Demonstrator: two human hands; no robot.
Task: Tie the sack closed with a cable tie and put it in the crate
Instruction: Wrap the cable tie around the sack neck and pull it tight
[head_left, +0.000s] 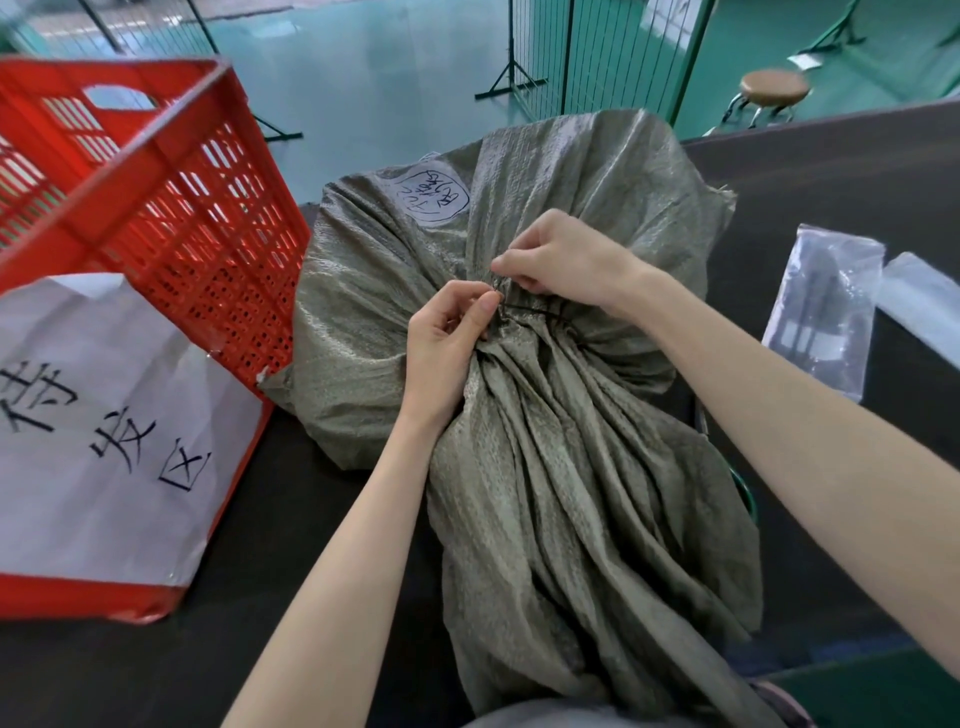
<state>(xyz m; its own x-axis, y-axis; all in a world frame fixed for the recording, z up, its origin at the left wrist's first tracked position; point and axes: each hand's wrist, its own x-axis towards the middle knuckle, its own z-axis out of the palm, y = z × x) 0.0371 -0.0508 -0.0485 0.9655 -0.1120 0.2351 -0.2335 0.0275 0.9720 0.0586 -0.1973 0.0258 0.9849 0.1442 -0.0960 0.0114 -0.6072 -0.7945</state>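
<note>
A grey-green woven sack (545, 431) lies on the dark table, its neck gathered into folds toward me. A thin black cable tie (540, 313) is wrapped around the gathered neck. My left hand (447, 338) pinches one end of the tie at the left of the neck. My right hand (561, 260) pinches the tie just above it, fingers closed. The red plastic crate (156, 208) stands at the left, apart from the sack, with a white paper sign taped to its near side.
Clear plastic bags (826, 306) lie on the table at the right. Beyond the table's far edge are a green floor, wire mesh fence panels (613, 57) and a round brown stool (774, 88).
</note>
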